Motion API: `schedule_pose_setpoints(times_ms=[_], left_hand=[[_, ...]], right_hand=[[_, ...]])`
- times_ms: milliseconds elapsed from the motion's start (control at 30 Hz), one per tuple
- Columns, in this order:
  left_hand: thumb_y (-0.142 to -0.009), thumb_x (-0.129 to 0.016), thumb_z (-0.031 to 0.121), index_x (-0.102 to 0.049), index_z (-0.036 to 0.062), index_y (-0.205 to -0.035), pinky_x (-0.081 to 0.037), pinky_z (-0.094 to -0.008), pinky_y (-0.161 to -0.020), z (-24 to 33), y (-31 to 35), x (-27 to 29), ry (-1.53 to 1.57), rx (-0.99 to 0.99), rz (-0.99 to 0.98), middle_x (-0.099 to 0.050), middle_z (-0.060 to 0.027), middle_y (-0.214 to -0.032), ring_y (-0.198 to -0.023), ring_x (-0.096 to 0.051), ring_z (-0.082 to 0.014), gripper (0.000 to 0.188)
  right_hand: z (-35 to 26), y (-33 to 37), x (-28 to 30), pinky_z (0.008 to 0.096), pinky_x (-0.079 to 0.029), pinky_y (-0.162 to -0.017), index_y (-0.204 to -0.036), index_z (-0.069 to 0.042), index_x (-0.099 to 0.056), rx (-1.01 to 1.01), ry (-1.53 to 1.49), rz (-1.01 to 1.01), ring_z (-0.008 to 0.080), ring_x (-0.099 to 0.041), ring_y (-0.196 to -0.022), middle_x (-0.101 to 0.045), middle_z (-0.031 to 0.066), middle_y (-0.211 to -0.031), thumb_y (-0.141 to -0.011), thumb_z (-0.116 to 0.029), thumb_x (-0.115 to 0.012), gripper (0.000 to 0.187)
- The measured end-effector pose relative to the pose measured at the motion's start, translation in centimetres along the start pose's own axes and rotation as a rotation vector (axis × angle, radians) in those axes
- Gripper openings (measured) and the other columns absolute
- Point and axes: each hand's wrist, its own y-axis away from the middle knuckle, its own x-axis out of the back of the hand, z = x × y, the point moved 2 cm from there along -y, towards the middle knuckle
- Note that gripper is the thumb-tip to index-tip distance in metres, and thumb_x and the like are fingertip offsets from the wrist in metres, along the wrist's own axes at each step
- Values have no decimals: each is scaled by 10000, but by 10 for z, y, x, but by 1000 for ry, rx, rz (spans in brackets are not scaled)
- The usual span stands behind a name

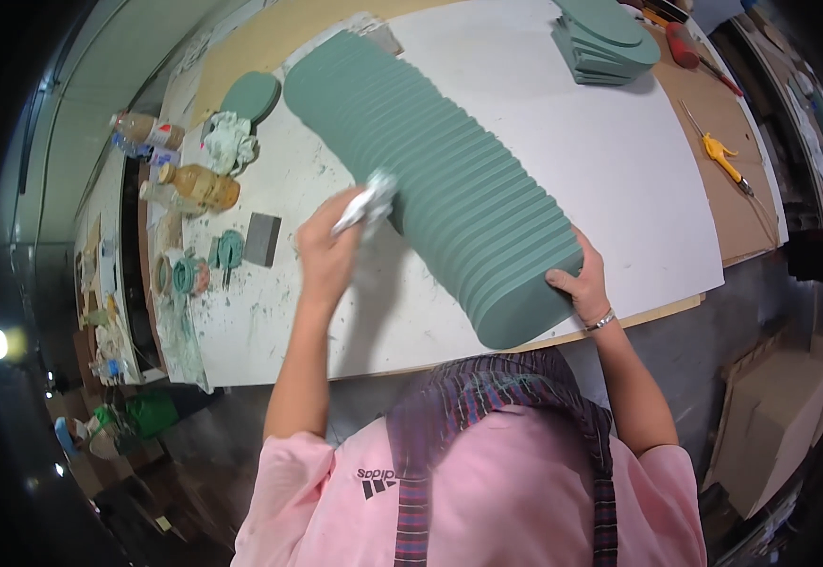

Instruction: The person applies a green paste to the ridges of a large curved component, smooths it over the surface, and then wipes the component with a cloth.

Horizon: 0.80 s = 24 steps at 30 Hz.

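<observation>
A long row of green, round-ended panels lies pressed together on edge, running from the far left of the white tabletop to its near edge. My left hand is closed round a crumpled white cloth or paper wad. This wad meets the row's left side about midway along, though I cannot tell if it is touching. At the near end, my right hand rests against the right side of the last panel, thumb on its flat face and fingers partly hidden behind it.
Left of the row are a green round piece, a crumpled stained wad, a grey block, an amber bottle and a green-smeared jar. Far right lie more green panels and a yellow air gun.
</observation>
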Motion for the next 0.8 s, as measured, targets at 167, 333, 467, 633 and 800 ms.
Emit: schedule_pose_setpoints(times_ms=[167,333,467,633,800], left_hand=[[-717,-548,-49,-627,62,-1192,-389,-407,-1036,1,45,-63,-272,-351,-77,-604,-159,-1232,-1190,-520,-319,494],[-664,-443,-133,-669,50,-1118,-471,-388,-946,-83,98,-5,-157,-62,-193,-640,-181,-1154,-1031,-628,-324,539],[-652,-462,-111,-668,60,-1107,-431,-394,-986,-7,54,-24,-87,-232,84,-624,-148,-1169,-1088,-575,-317,528],[-627,-502,-71,-692,52,-1005,-464,-402,-918,-59,105,-54,-144,-290,-103,-642,-148,-1118,-1027,-585,-314,441],[-648,-539,-40,-708,34,-907,-483,-394,-894,-58,83,-14,-56,-130,-29,-673,-155,-1027,-975,-614,-303,318]], right_hand=[[-5,2,-3,331,-431,-950,-1333,59,-440,8,24,22,216,-562,-1075,-594,144,-1184,-705,-260,-771,778],[-21,9,-14,337,-420,-964,-1323,59,-448,30,139,110,219,-549,-1101,-579,153,-1203,-729,-255,-752,738],[-23,-2,-24,329,-430,-939,-1284,59,-488,109,192,183,217,-565,-1064,-602,145,-1160,-777,-239,-718,631],[-15,-11,-37,281,-446,-630,-1057,46,-624,50,475,536,133,-545,-654,-651,85,-759,-884,-222,-616,319],[-14,-8,-38,285,-373,-506,-1005,43,-625,130,475,566,114,-440,-517,-570,51,-609,-892,-241,-606,307]])
